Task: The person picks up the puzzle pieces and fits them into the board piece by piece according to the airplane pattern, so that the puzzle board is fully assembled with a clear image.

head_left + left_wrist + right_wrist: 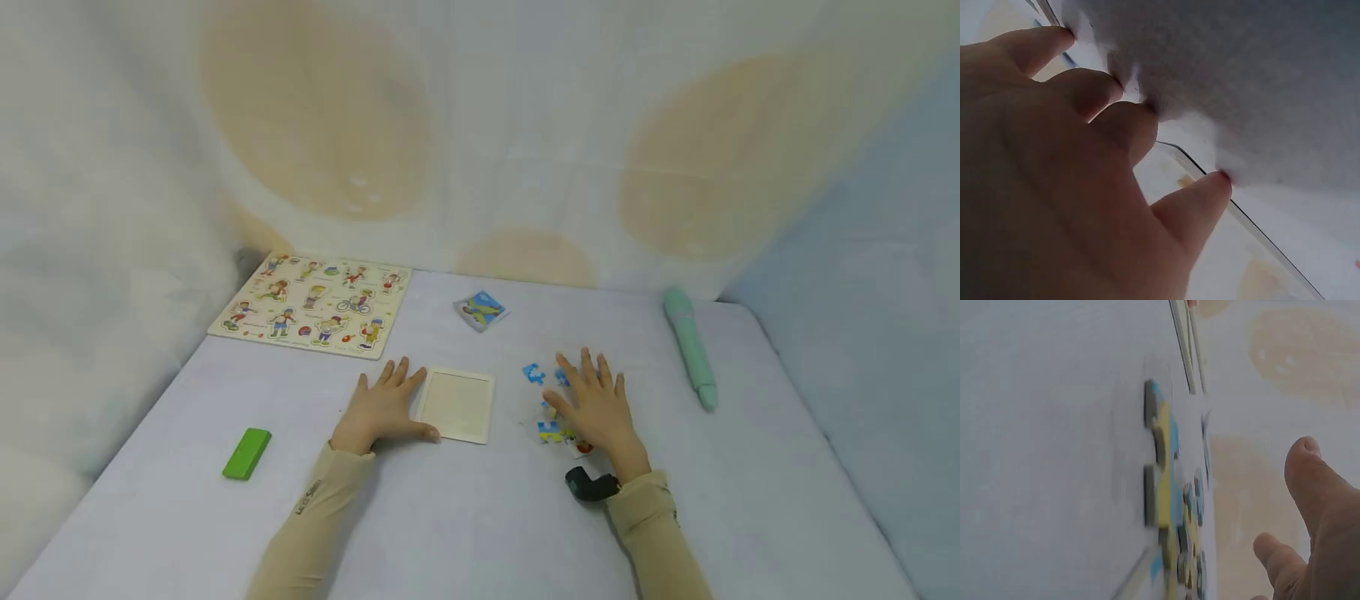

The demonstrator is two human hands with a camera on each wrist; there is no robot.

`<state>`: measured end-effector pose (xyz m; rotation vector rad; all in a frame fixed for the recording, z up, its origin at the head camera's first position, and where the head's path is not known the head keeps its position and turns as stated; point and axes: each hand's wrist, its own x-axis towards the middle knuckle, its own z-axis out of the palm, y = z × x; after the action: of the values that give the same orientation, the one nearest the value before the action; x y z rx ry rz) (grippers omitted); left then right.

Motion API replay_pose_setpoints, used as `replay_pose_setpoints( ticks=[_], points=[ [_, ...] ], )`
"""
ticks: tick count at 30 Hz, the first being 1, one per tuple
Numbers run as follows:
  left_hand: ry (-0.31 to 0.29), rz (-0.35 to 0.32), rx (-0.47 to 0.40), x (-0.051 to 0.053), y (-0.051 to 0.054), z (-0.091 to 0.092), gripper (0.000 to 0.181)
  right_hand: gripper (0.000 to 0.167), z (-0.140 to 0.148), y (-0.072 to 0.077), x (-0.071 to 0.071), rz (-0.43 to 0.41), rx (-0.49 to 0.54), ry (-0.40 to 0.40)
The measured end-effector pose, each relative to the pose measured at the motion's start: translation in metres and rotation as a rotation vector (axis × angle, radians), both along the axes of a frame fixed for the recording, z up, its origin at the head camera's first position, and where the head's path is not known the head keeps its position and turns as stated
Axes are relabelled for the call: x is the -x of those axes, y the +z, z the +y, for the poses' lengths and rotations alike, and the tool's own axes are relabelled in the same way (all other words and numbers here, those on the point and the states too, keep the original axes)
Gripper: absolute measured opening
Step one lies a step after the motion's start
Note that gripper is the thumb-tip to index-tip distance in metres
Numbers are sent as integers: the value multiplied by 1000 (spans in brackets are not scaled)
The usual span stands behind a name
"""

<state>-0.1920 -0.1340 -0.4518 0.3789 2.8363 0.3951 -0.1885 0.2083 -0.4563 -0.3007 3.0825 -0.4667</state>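
A cream puzzle frame [456,406] lies flat near the middle of the table. Spread fingers of my left hand [385,411] reach along its left side, the thumb at its lower left corner; the left wrist view shows the fingertips [1219,181] down at the tabletop. Over a loose group of blue and yellow jigsaw pieces [550,431] hovers my right hand [597,410], fingers apart and holding nothing. It hides part of the group. In the right wrist view, the pieces [1165,487] lie on the table, with the thumb [1310,475] raised clear of them.
A board with pictures of children [315,307] lies at the back left, a small picture packet [481,310] at the back middle. The green block [247,454] is at left, a mint-green stick-like object [690,348] at right. White cloth walls [525,167] enclose the table.
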Motion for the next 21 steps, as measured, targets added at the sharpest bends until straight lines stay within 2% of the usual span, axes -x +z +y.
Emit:
replay_pose_setpoints(
  ticks=[6, 10, 15, 21],
  points=[
    [13, 8, 24, -3, -3, 6, 116, 74, -19, -7, 20, -88, 104, 8],
    [6, 8, 36, -8, -7, 16, 118, 69, -19, -19, 25, -123, 155, -8],
    [-13, 24, 44, -14, -10, 26, 120, 61, -18, -31, 28, -70, 171, -7],
    [-28, 60, -3, -17, -7, 38, 122, 49, -23, -28, 34, 11, 270, -48]
  ],
)
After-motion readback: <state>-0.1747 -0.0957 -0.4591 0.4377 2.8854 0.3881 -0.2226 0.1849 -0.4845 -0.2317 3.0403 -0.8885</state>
